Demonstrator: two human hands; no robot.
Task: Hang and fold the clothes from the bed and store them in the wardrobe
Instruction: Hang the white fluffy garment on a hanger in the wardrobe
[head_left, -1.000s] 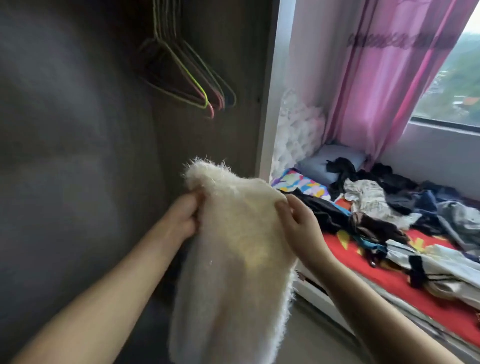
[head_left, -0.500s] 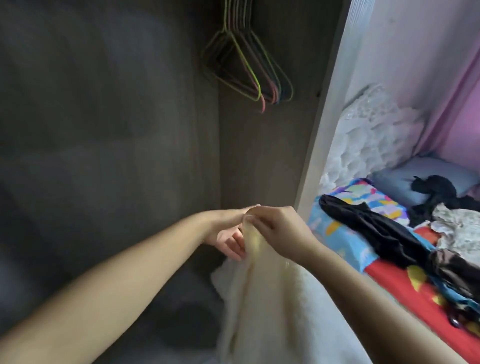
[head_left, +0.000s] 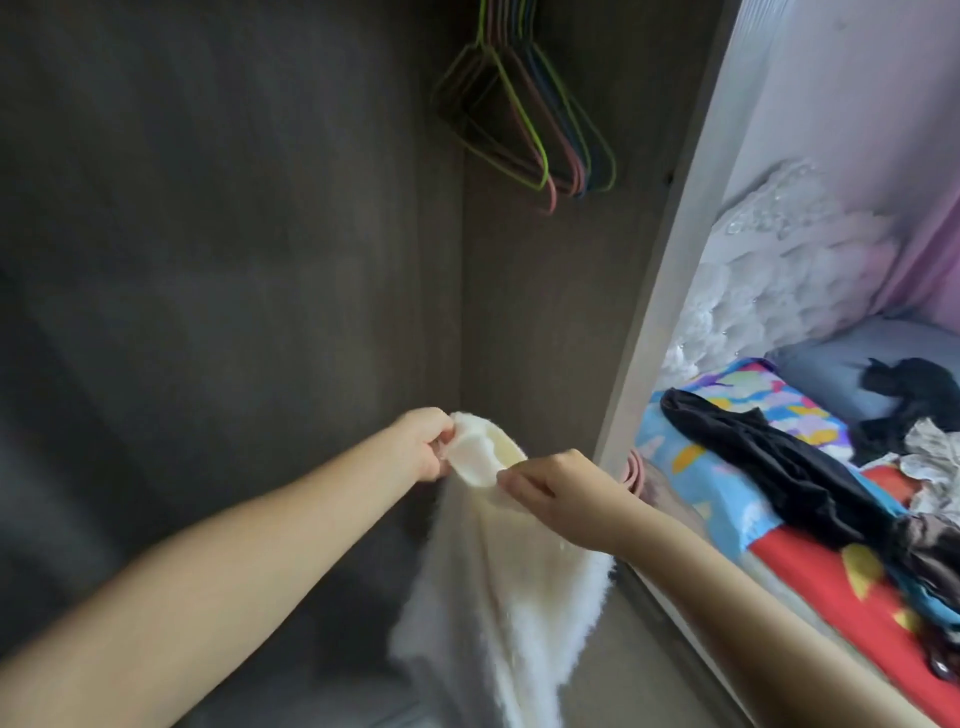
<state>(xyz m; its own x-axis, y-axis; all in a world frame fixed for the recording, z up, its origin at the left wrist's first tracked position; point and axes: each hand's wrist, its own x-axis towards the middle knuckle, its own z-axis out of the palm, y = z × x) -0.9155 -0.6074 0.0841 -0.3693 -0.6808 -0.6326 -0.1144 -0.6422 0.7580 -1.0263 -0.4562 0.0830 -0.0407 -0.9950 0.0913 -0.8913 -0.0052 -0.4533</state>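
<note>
Left hand (head_left: 423, 441) grips the top edge of the white fluffy garment (head_left: 498, 587), fingers curled round it. Right hand (head_left: 558, 491) pinches the same edge just beside it. The garment hangs below both hands inside the wardrobe (head_left: 234, 260). Empty hangers (head_left: 540, 119) hang above. The bed (head_left: 810, 561), right of the hands, carries loose clothes (head_left: 769, 467)
</note>
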